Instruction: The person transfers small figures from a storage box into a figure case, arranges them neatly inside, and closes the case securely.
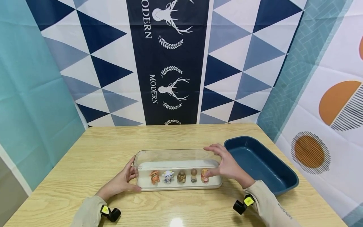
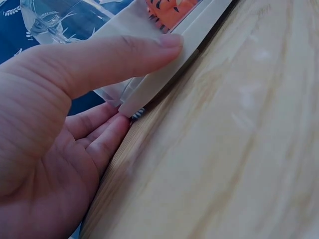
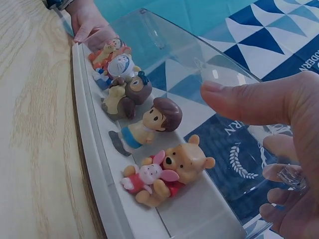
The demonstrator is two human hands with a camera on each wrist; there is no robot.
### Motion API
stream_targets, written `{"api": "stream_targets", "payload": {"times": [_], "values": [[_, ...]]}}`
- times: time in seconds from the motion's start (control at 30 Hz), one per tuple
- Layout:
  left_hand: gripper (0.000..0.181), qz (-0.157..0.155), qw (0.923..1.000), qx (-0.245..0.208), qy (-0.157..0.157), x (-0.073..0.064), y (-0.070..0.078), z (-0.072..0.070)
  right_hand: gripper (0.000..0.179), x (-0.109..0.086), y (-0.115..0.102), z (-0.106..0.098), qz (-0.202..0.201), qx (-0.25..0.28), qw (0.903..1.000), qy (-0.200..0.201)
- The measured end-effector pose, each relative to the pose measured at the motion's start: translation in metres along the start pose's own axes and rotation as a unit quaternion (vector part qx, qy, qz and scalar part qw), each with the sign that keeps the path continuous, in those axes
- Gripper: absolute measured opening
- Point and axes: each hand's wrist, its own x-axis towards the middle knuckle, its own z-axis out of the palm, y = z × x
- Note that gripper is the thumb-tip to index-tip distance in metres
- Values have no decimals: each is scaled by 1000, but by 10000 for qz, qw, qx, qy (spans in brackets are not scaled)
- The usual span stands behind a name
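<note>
A long display case with a white base (image 1: pixel 181 188) lies on the table, its clear lid (image 1: pixel 173 154) tilted up at the front. Inside stand several small figures in a row: an orange tiger (image 1: pixel 154 177), a white figure (image 1: pixel 168 176), a brown owl-like figure (image 1: pixel 181 177), a brown-haired boy (image 3: pixel 162 117) and a yellow bear (image 3: pixel 187 159) hugging a pink piglet. At the left end, my left hand (image 1: pixel 122 183) holds the base, thumb (image 2: pixel 149 55) along its front rim and fingers at the corner. My right hand (image 1: pixel 228 164) grips the lid's right end, fingers behind it, thumb in front.
A deep blue plastic basin (image 1: pixel 255 157) stands on the right of the wooden table (image 1: pixel 113 138), just beyond my right hand. Patterned cloth (image 1: pixel 170 63) hangs behind the table and along both sides.
</note>
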Motion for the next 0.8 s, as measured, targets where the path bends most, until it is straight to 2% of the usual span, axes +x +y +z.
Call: {"api": "stream_targets", "payload": {"times": [0.2, 0.5, 0.8], "values": [[132, 1, 9999, -90, -80, 0, 0, 0, 82, -2, -2, -1, 50, -2, 9999, -107], [131, -65, 9999, 5, -79, -1, -1, 3, 86, -6, -3, -2, -5, 66, 9999, -135], [132, -137, 9999, -5, -99, -3, 3, 3, 87, -7, -7, -4, 61, 12, 9998, -212]]}}
